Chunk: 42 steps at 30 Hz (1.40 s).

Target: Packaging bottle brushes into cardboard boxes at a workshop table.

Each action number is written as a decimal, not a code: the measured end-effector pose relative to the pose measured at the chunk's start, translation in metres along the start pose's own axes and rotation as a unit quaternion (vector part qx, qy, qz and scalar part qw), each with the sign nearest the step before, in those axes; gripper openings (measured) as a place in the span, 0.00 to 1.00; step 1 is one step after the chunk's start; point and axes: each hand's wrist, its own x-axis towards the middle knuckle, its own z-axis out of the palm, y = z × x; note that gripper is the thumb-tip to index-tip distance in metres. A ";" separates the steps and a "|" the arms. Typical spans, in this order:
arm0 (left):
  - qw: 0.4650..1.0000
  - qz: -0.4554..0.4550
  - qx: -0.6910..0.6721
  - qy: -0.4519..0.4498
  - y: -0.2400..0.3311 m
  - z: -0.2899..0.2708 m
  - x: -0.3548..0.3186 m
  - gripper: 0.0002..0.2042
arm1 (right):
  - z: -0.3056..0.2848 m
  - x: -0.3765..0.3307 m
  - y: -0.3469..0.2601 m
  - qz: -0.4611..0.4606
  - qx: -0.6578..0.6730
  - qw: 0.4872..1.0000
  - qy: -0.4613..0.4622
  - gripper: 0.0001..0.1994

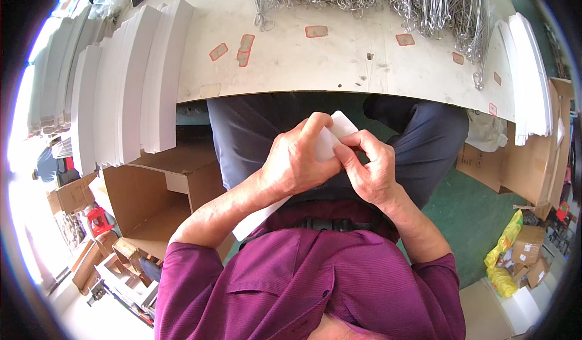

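Left hand [297, 158] gripping, right hand [376, 171] pinching white piece [326, 145] near far end; probably feeling light, bendy, easily creasing; likely needing gentle hold along sides

- The left hand [297, 158] is closed in a grip, its back turned up, with the index finger [316, 123] arched over on the side farthest from the torso.
- The right hand [373, 173], just beside the left, pinches: its thumb [353, 163] and index finger [368, 141] reach toward the left hand, tips close together with a gap behind them; its other fingers are mostly hidden.
- The left forearm [224, 211] slants inward to the left hand, the left wrist nearly straight.
- The right forearm [421, 223] slants inward to the right hand.
- Both elbows are bent, set wider apart than the hands.
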 end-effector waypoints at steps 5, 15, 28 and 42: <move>1.000 0.010 -0.004 0.004 -0.001 0.003 -0.003 0.23 | -0.009 0.008 0.001 -0.092 -0.075 0.991 -0.056 0.05; 1.000 -0.009 -0.009 0.016 -0.006 0.007 -0.006 0.26 | 0.003 0.003 -0.006 0.000 0.038 0.999 0.008 0.20; 0.999 0.008 0.027 0.028 -0.009 0.016 -0.012 0.35 | 0.005 0.001 -0.002 0.026 0.020 0.999 -0.022 0.09; 0.990 0.067 0.120 0.008 -0.012 0.010 -0.016 0.31 | 0.008 0.011 0.002 0.161 0.156 0.975 0.012 0.07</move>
